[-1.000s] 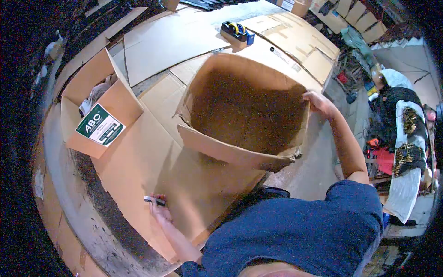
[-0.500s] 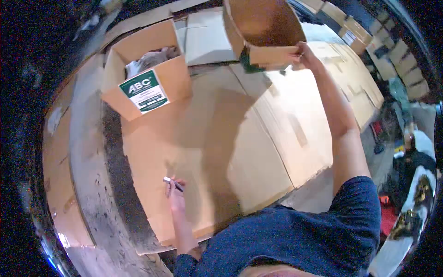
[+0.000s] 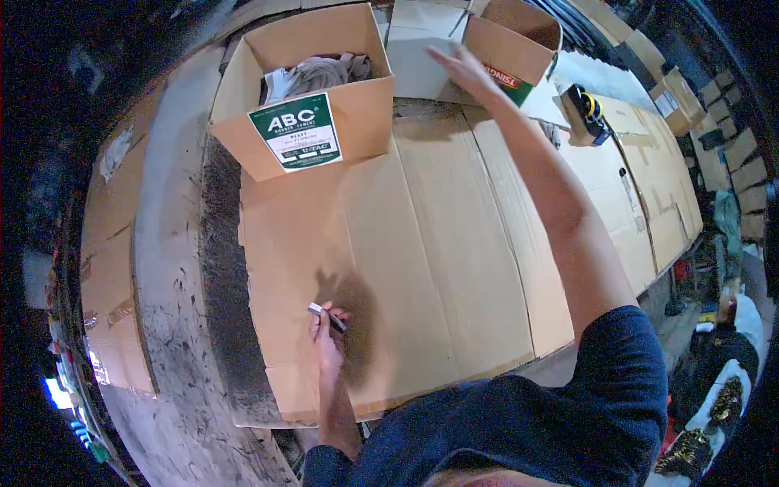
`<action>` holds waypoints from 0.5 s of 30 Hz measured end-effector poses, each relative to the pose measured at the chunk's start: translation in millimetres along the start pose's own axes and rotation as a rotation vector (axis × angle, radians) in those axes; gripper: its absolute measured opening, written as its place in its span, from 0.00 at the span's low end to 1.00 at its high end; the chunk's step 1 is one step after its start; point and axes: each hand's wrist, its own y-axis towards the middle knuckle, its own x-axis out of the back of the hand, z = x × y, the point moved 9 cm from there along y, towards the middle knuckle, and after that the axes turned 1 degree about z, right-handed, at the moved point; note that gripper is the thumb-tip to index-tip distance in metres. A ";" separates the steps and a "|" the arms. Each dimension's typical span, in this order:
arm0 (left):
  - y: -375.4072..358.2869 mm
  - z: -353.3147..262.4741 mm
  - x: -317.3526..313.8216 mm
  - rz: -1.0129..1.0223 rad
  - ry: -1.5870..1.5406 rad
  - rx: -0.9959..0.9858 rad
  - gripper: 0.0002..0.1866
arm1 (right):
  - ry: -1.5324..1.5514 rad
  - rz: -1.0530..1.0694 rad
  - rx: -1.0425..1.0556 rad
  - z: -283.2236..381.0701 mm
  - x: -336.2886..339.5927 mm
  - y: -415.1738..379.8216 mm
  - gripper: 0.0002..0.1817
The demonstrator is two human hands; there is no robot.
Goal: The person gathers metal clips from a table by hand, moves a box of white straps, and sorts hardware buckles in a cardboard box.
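Observation:
My left hand (image 3: 329, 321) is closed around a small block-like object (image 3: 315, 308) with a pale end and a dark body, just above the cardboard sheet (image 3: 406, 243). What kind of object it is, I cannot make out. At the back, my right hand (image 3: 466, 71) is held out with its fingers apart and nothing in them. It is nearest to a brown carton (image 3: 519, 49) with a green and red printed side. To the left stands a larger open carton (image 3: 365, 114) with an ABC label (image 3: 296, 134), and bundled greyish cloth (image 3: 324, 75) lies inside.
A yellow and black tape dispenser (image 3: 594, 114) sits on the right-hand cardboard. Dark tubing or cable (image 3: 580, 28) lies behind the brown carton. A taped small box (image 3: 677, 101) stands at the far right. Along the left runs a stained grey surface (image 3: 166, 243).
The brown carton, gripped and raised by my right hand before, now rests at the back, let go. My right hand has moved left with fingers extended. The tape dispenser has come into sight.

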 end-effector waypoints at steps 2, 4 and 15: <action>0.4 -1.9 -2.1 0.047 -0.041 -0.013 0.11 | 0.291 0.278 -0.290 39.3 -45.2 -21.1 0.30; 1.1 0.4 -9.4 0.125 -0.270 0.005 0.09 | 0.316 0.407 -0.331 19.9 -97.3 5.3 0.28; -3.3 -7.5 -36.3 0.081 -0.431 0.049 0.07 | 0.035 0.504 -0.155 71.0 -73.6 -73.3 0.13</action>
